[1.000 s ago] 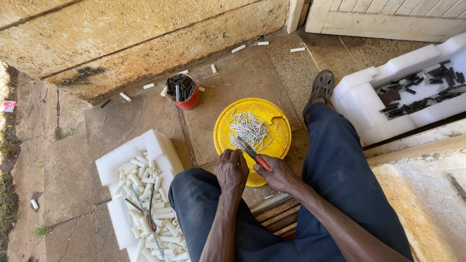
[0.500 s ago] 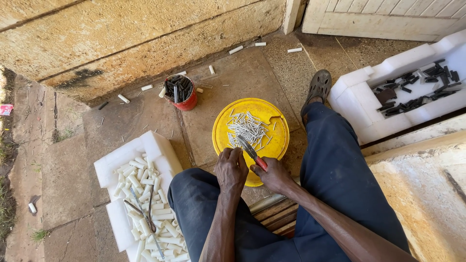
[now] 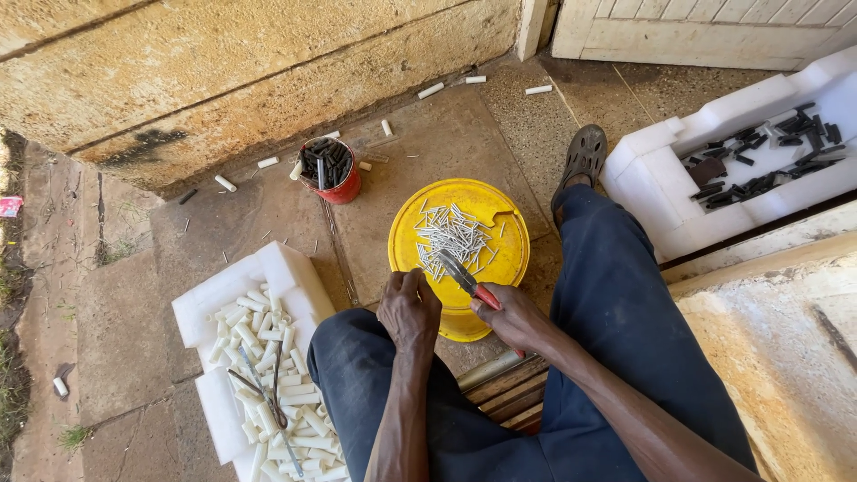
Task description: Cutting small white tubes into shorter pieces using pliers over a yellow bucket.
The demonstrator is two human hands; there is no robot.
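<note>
While your left hand [image 3: 409,310] curls closed over the yellow lid [image 3: 510,259], your right hand [image 3: 516,316] grips red-handled pliers [image 3: 467,280], nose pointing up-left toward the nails [image 3: 453,235].

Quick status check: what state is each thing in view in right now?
Left hand: closed, fingers curled at the yellow lid's edge.
Right hand: shut on red-handled pliers.
Yellow lid: flat, holding a pile of nails.
Red can: upright, full of dark pieces.
Left foam tray: filled with white tubes.
Right foam tray: holds black pieces.
</note>
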